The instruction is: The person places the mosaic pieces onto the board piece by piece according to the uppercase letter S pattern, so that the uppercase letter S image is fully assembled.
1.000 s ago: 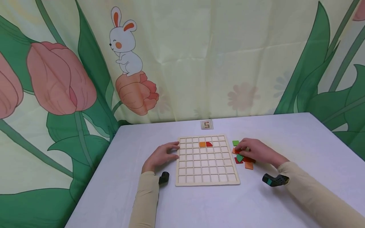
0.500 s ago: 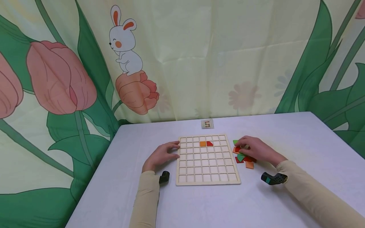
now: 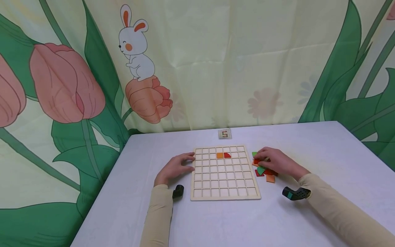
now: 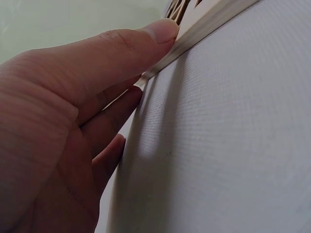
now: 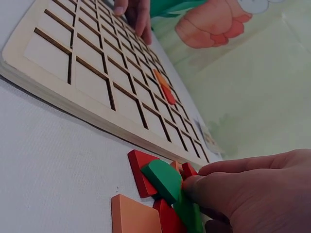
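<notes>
Red and green pieces (image 5: 164, 180) are heaped just right of the wooden board (image 3: 226, 198); whether any is clamped by the fingers of the right hand (image 3: 276, 163) cannot be told. Through overlap, neighbours could be dragged along. The board's left edge is touched by the left hand (image 3: 176, 166), fingers apart; room is offered on the near counter (image 3: 228, 223).

You are facing the grid board (image 3: 222, 176) on the table (image 3: 197, 224), two tiles (image 3: 220, 155) sitting in its second-farthest row. Your left hand (image 3: 175, 167) is touching its left edge; your right hand (image 3: 279, 162) is touching the loose tiles (image 3: 261, 171) along its right. Behind it a card (image 3: 225, 133) is lying.
</notes>
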`<state>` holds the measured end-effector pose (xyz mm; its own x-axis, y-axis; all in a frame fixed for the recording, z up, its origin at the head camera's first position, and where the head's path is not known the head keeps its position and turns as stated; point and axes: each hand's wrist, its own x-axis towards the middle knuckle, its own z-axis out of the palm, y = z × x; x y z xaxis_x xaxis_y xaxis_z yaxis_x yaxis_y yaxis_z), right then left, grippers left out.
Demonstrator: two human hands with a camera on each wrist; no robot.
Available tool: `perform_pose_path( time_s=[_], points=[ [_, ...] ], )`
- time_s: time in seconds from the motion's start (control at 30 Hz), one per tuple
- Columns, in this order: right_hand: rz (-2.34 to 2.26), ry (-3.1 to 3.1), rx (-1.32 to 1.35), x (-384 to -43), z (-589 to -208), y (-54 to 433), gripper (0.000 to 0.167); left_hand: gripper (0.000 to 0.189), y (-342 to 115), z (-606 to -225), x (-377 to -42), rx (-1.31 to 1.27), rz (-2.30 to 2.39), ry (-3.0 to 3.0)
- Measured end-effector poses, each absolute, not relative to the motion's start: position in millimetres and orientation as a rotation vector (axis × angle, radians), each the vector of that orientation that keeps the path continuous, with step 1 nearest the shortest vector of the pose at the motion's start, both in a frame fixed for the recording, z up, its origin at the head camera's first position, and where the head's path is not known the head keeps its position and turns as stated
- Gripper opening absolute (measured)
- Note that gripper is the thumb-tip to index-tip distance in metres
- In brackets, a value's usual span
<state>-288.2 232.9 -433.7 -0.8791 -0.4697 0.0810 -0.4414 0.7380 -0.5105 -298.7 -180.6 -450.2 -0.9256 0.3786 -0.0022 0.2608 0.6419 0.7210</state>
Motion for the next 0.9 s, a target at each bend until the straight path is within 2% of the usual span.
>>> perform_pose_path(
  time_s=[0.4, 0.73, 0.9],
  points=[
    [-0.860, 2.867, -0.806, -299.0, -426.3, 208.9, 0.027, 0.042, -182.2, -448.9, -298.8, 0.560, 1.142, 2.718],
    [-0.905, 2.803, -0.900, -321.5, -419.6, 149.2, 0.023, 0.042, -182.1, -450.4, -298.8, 0.525, 1.162, 2.703],
    [-0.881, 2.781, -1.036, -330.5, -419.8, 119.4, 0.019, 0.042, -180.6, -450.1, -299.5, 0.529, 1.164, 2.708]
  ],
)
